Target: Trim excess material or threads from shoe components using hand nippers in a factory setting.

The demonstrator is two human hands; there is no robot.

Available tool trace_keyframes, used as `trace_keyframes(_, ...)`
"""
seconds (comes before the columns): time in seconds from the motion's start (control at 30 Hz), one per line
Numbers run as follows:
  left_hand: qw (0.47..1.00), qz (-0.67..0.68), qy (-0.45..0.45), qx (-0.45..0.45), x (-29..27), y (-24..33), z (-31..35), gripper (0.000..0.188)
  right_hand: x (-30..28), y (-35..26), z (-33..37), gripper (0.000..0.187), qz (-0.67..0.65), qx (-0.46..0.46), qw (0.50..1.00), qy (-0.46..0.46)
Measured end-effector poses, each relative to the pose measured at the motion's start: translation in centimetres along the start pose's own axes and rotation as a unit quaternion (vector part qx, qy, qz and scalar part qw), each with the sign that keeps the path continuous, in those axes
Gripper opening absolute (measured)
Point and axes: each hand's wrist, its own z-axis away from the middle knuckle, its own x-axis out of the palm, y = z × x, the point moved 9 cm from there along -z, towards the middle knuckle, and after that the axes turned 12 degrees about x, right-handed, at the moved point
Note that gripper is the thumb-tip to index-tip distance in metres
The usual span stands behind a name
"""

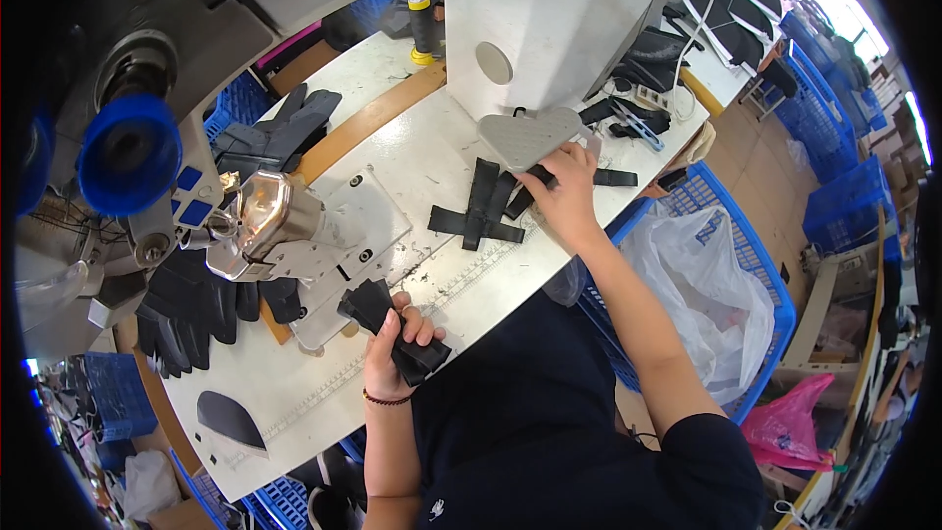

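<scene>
My left hand is closed round a bundle of black strips above the front of the white table. Farther right, my right hand has its fingers bent over a black strip beside a grey plate; the plate hides part of the fingertips. Left of that hand, several black strips lie crossed over each other. Another dark strip end sticks out to the right of the hand.
A sewing machine head with a metal foot stands at left. Dark cut pieces lie beside it. One black curved piece rests near the front left. Blue-handled snips lie at the back right. A blue basket holds a white plastic bag.
</scene>
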Motion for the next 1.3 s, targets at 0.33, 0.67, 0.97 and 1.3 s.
trace_keyframes(0.33, 0.999, -0.037, 0.003, 0.018, -0.3, 0.5, 0.2, 0.026, -6.4, -1.7, 4.2, 0.014, -0.395, 0.075, 0.915, 0.044)
trace_keyframes(0.67, 0.993, -0.097, -0.037, 0.060, 0.7, 1.2, 0.4, 0.039, 0.9, -7.9, 9.8, 0.029, -0.626, 0.208, 0.710, -0.246)
trace_keyframes(0.97, 0.989, -0.108, -0.064, 0.081, 0.2, 1.1, 0.3, 0.036, 2.3, -9.7, 12.0, 0.027, -0.607, 0.211, 0.713, -0.279)
trace_keyframes(1.3, 0.995, -0.039, -0.027, 0.087, 0.0, 1.7, 0.4, 0.026, 0.5, -9.7, 6.8, 0.031, -0.176, -0.031, 0.976, -0.126)
